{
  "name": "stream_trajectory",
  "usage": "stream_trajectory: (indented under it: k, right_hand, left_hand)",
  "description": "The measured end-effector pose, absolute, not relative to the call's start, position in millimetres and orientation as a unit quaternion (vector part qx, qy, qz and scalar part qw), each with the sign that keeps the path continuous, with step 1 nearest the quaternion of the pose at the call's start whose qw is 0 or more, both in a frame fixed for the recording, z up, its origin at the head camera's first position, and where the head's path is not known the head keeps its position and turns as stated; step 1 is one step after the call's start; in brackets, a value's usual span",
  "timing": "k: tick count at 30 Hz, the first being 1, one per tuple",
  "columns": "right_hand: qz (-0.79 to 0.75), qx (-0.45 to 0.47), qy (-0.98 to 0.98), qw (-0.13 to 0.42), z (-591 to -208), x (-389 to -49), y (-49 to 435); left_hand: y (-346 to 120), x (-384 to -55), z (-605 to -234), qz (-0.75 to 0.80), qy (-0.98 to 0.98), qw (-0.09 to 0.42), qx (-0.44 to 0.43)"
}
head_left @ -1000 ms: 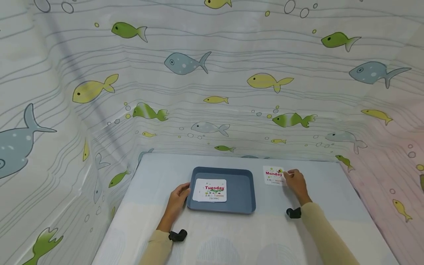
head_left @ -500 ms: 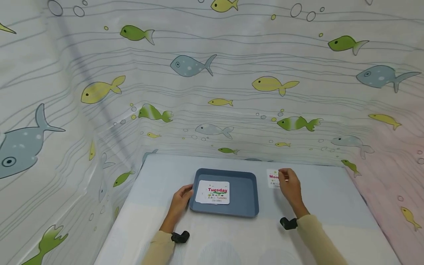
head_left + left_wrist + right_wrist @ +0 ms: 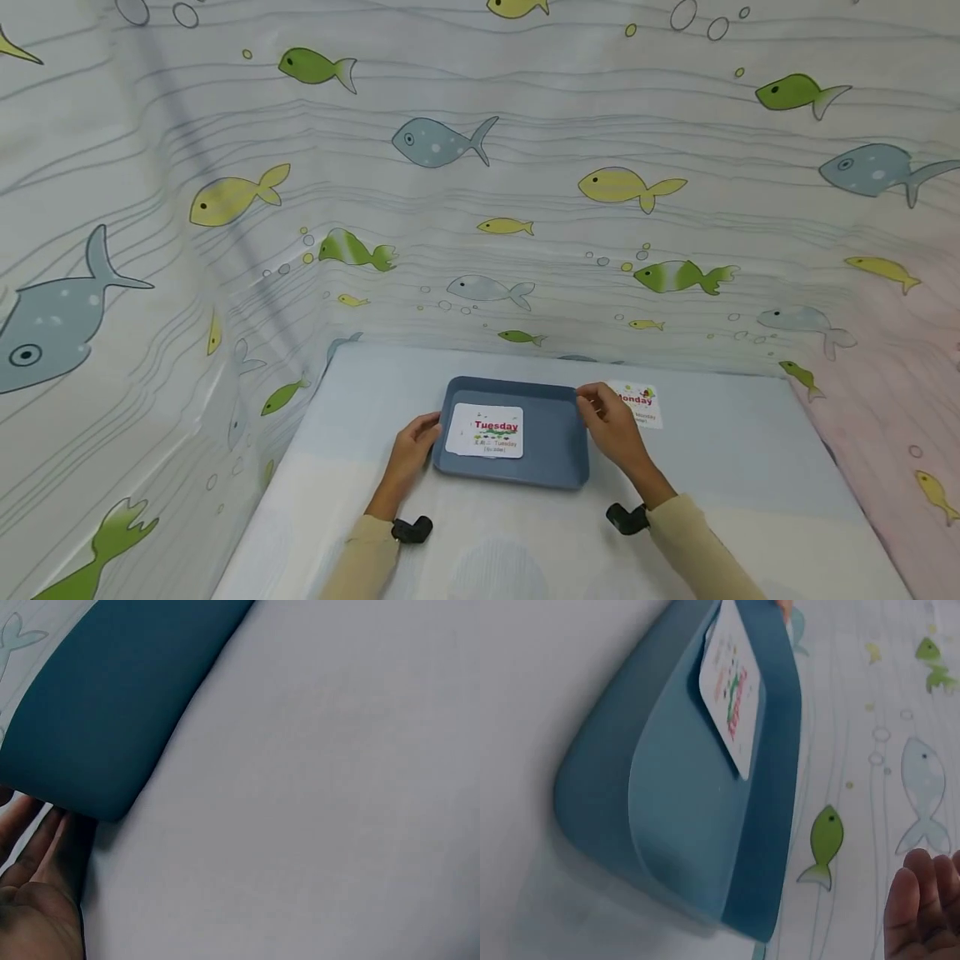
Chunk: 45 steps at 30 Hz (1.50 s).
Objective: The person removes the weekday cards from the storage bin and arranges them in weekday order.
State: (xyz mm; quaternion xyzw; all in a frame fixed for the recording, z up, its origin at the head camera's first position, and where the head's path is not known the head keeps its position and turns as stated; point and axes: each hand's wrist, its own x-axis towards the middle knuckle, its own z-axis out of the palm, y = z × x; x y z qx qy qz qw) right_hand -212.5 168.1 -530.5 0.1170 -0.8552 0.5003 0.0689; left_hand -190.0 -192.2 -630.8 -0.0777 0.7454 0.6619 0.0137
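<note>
While holding the right hand (image 3: 617,432) at the upper-right corner of the blue tray (image 3: 553,440), grips nothing visible, with fingers relaxed and slightly bent; cannot tell whether touching the rim or just beside it. Touches the tray's left edge with the left hand (image 3: 407,454), fingers fairly straight. Inside the tray, left of its middle: Tuesday card (image 3: 495,433), apparently topping a stack. Flat on the table (image 3: 720,475), right of the frame's centre: Monday card (image 3: 642,408), partly hidden behind the right hand. Probably between cards, with Monday laid out and Tuesday not yet lifted. Would likely call next for pinching just the Tuesday card by an edge.
</note>
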Motion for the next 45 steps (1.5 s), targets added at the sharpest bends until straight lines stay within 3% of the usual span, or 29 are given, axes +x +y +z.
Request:
stream_trajectory:
  k: [14, 25, 34, 45]
  right_hand:
    - [0.476, 0.119, -0.871, -0.023, -535.3, -208.0, 135.8]
    - [0.463, 0.078, -0.881, -0.057, -547.4, -214.4, 120.9]
    - [0.481, 0.023, -0.867, -0.129, -563.7, -214.8, 110.3]
    - [0.471, -0.017, -0.871, -0.142, -578.5, -217.3, 97.4]
  left_hand:
    - [-190.5, -193.5, -631.4, 0.669, 0.738, 0.018, -0.086]
    - [-190.7, -197.2, -630.6, 0.663, 0.745, 0.013, -0.080]
    - [-189.7, -189.6, -632.6, 0.661, 0.745, 0.012, -0.088]
    - [-192.3, -190.9, -635.5, 0.645, 0.760, -0.001, -0.081]
